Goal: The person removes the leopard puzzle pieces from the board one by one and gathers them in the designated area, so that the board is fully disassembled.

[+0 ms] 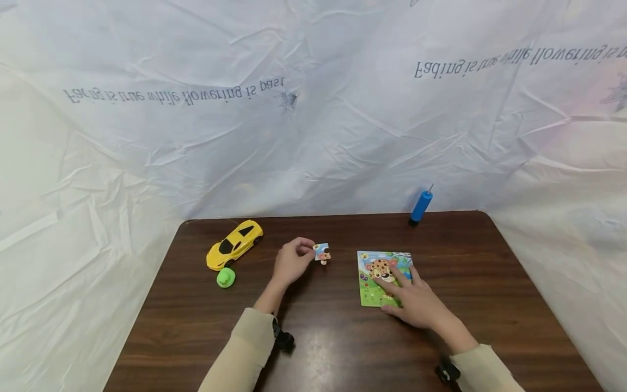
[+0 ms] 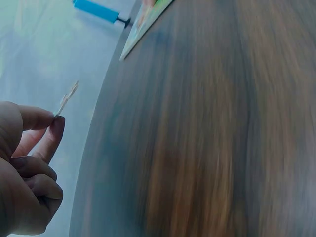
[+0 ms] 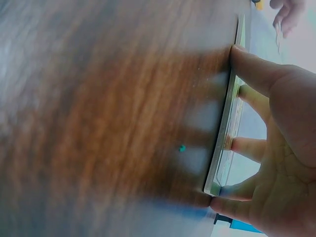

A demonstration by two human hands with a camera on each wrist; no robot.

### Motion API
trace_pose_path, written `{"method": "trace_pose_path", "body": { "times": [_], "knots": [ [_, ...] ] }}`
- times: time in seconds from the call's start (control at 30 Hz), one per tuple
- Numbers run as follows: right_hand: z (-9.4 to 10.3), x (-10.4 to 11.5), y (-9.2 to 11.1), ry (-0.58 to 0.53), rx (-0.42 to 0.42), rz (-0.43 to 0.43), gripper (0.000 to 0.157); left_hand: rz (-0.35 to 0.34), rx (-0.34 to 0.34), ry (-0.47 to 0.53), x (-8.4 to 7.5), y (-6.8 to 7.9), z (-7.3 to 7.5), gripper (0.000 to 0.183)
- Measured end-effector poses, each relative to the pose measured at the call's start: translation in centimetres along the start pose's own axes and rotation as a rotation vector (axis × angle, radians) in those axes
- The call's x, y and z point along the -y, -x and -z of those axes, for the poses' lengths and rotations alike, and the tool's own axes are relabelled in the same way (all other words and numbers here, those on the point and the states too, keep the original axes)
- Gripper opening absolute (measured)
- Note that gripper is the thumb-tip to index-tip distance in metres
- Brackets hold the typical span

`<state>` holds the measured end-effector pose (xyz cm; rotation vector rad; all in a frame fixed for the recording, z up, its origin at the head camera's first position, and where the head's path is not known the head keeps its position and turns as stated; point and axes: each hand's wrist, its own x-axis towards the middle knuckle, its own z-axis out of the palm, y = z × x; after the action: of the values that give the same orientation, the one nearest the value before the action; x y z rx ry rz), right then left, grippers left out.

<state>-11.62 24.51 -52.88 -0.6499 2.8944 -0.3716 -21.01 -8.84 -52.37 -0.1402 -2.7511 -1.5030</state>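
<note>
Between thumb and fingertips my left hand (image 1: 293, 262) pinches a small jigsaw piece (image 1: 320, 251) with a light blue patch and a bit of cartoon picture. The left wrist view shows this piece (image 2: 65, 99) edge-on, clear of the table. To the right lies a jigsaw puzzle board (image 1: 368, 296) with a spotted leopard on a green and blue scene. My right hand (image 1: 416, 300) rests on it with fingers spread, covering its lower right part. In the right wrist view, the thumb and little finger (image 3: 232, 207) are at the edges of the board (image 3: 217, 148).
On the left of the dark wooden table (image 1: 323, 337) stand a yellow toy car (image 1: 235, 245) and a small green rubber duck (image 1: 226, 277). A blue hand pump (image 1: 421, 207) with a thin needle stands at the back right edge. Pale printed cloth (image 1: 313, 136) hangs behind.
</note>
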Motion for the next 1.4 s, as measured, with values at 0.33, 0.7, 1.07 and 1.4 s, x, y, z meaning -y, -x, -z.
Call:
{"method": "trace_pose_path", "body": {
  "times": [0.33, 0.7, 1.07, 1.4],
  "knots": [
    [-0.1, 0.0, 0.0, -0.005, 0.004, -0.009, 0.066, 0.111, -0.044, -0.061, 3.2, 0.5, 3.8, 0.014],
    [-0.3, -0.1, 0.0, -0.017, -0.003, -0.006, 0.067, 0.155, -0.024, -0.143, 4.8, 0.8, 4.6, 0.017],
    [-0.3, -0.1, 0.0, -0.021, 0.007, -0.014, 0.068, 0.155, -0.048, -0.239, 4.9, 0.9, 4.5, 0.016],
    [-0.3, -0.4, 0.2, -0.021, -0.047, -0.02, 0.071, 0.067, -0.037, -0.193, 3.0, 0.9, 3.2, 0.018]
  ]
}}
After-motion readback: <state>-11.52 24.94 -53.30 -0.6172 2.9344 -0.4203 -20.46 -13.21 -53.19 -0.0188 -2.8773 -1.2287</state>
